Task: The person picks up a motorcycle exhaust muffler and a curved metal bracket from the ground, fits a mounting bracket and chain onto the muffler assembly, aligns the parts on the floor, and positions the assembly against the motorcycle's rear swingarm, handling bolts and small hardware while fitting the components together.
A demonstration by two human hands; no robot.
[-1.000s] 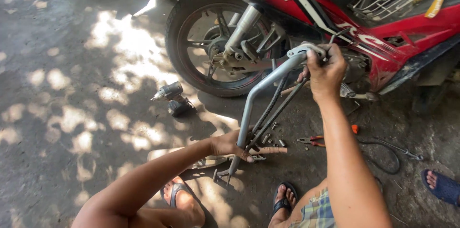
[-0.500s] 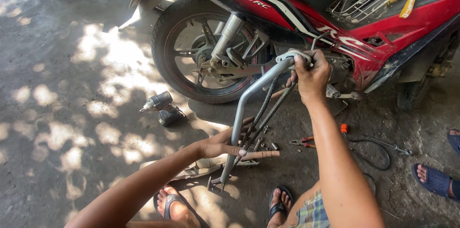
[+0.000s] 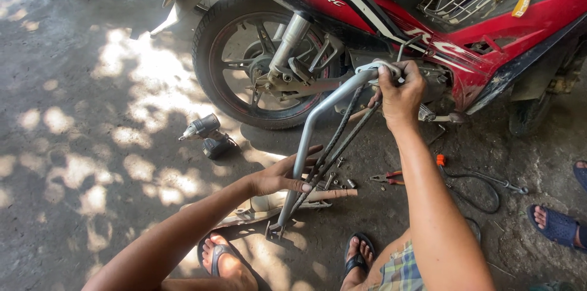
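Right hand grip closed round grey frame top; left hand open against it

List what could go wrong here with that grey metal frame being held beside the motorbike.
1. The grey tubular frame stands on a narrow lower end; the right hand grips only its top and the left hand lies flat against it, so it might twist or slip.
2. Its foot sits near the sandalled feet, which could be struck.
3. Loose bolts and pliers on the ground may be kicked away.
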